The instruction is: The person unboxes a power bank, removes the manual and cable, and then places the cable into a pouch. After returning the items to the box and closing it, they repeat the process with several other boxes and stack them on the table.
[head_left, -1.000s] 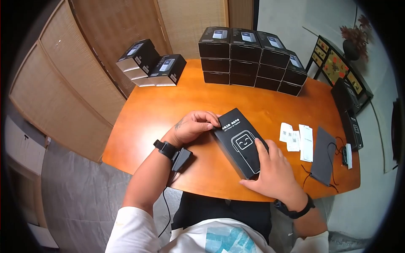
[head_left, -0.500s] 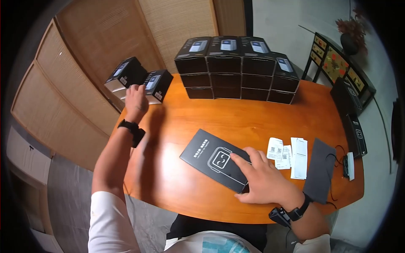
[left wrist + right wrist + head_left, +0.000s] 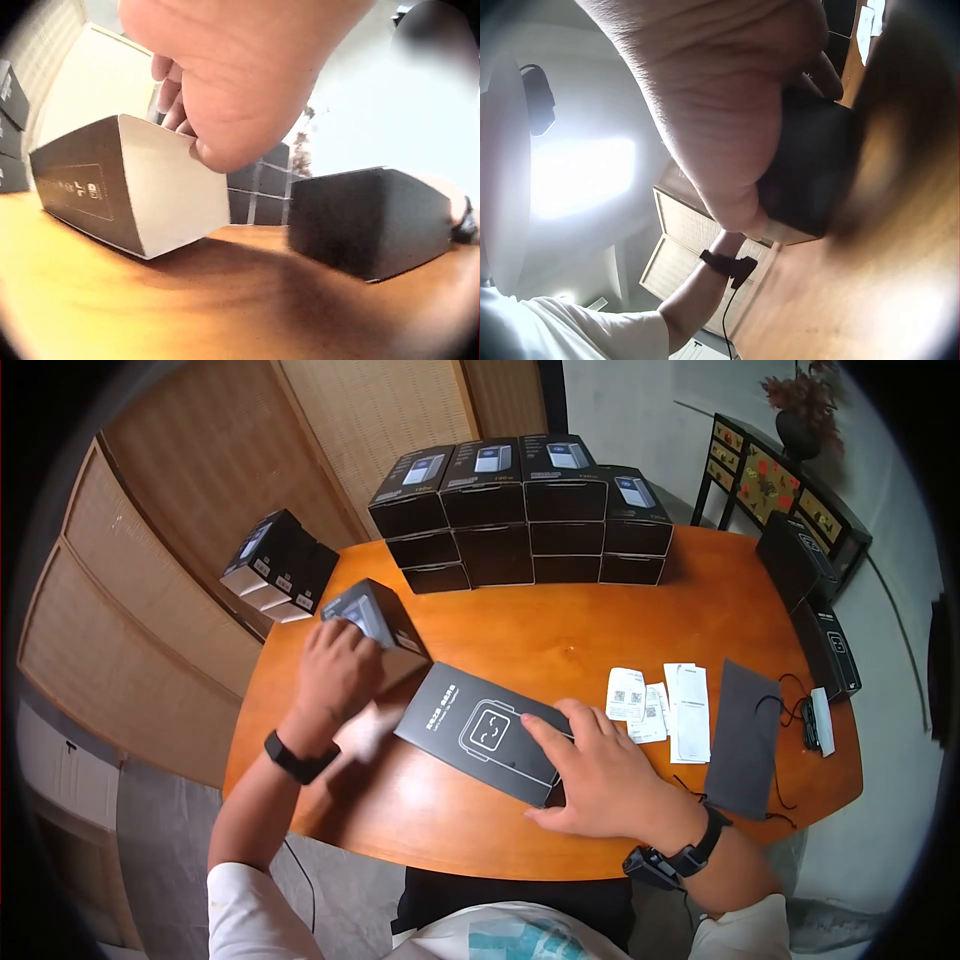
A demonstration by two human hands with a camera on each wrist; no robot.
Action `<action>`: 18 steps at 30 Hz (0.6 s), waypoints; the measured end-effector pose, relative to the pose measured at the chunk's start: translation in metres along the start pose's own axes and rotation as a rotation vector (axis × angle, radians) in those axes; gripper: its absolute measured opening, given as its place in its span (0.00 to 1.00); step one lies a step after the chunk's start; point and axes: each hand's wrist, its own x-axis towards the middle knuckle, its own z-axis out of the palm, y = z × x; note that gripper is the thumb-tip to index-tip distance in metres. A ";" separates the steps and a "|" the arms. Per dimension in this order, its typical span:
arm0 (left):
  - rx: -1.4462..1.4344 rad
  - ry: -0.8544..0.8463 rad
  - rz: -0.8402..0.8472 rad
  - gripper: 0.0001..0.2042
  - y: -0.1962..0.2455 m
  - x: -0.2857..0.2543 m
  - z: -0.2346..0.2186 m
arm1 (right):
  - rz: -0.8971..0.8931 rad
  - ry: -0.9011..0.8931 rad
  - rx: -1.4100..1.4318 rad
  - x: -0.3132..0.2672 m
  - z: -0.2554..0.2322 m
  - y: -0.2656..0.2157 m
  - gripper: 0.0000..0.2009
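My left hand grips the near end of a black carton with a white end, fingers over its top edge. In the left wrist view this carton is low over the wooden table, with a shadow beneath it and my thumb at the white end's upper edge. My right hand holds the near end of a flat black box printed with a white smiling device, thumb on one side and fingers across the top. In the right wrist view the dark end of that box lies against my palm.
Two stacked cartons stand at the table's left edge, and a wall of black cartons at the back. To the right lie white papers, a grey pouch, a cable and more black boxes.
My left hand left the flat box, reached to the left stack and has brought one carton toward me. The flat box has turned leftward under my right hand, which stays on it.
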 end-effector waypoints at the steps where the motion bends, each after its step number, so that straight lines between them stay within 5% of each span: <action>1: -0.092 -0.009 0.019 0.05 0.018 0.000 -0.015 | 0.007 0.009 -0.015 -0.001 0.000 -0.002 0.46; 4: -0.435 -0.088 -0.009 0.09 0.027 0.008 -0.034 | 0.033 0.039 -0.016 -0.002 0.002 -0.006 0.46; 8: -0.510 -0.010 -0.128 0.15 -0.041 0.020 0.007 | 0.095 0.065 -0.025 0.000 0.003 -0.005 0.45; 11: -0.713 -0.308 -0.738 0.23 -0.078 0.000 0.049 | 0.159 0.129 -0.037 0.004 0.004 0.001 0.45; 14: -0.936 -0.293 -0.862 0.22 -0.066 -0.009 0.044 | 0.190 0.178 -0.039 0.007 0.005 0.005 0.45; 18: -0.830 -0.285 -0.792 0.18 -0.052 -0.018 0.035 | 0.206 0.249 -0.094 0.007 0.010 0.010 0.45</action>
